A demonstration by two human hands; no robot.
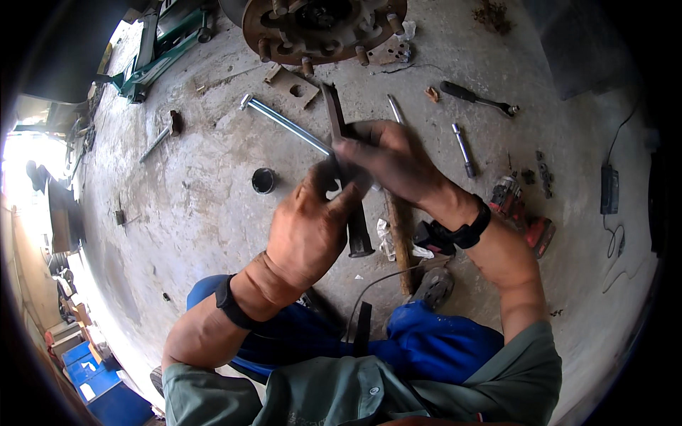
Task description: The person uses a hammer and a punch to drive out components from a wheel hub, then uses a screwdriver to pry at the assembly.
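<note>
A dark steel chisel [357,231] slants through both of my hands, its flat narrow end up by the wheel hub and its flared, flattened head below. My left hand [305,224] has its thumb and fingers closed round the lower shank. Higher up, my right hand [398,160] is wrapped round the same chisel, slightly blurred. Just above is a rusty wheel hub [270,34] with several studs, apart from the chisel's tip. Behind my hands lies a chrome bar wrench [284,124], its right end hidden by them.
A hammer [172,125], metal bracket [293,86], and black cup [263,180] are left of centre. To the right lie a ratchet [479,98], socket extension [463,150], and red power tool [522,216]. A wooden stick [401,248] lies below my hands; a green jack [153,67] stands far left.
</note>
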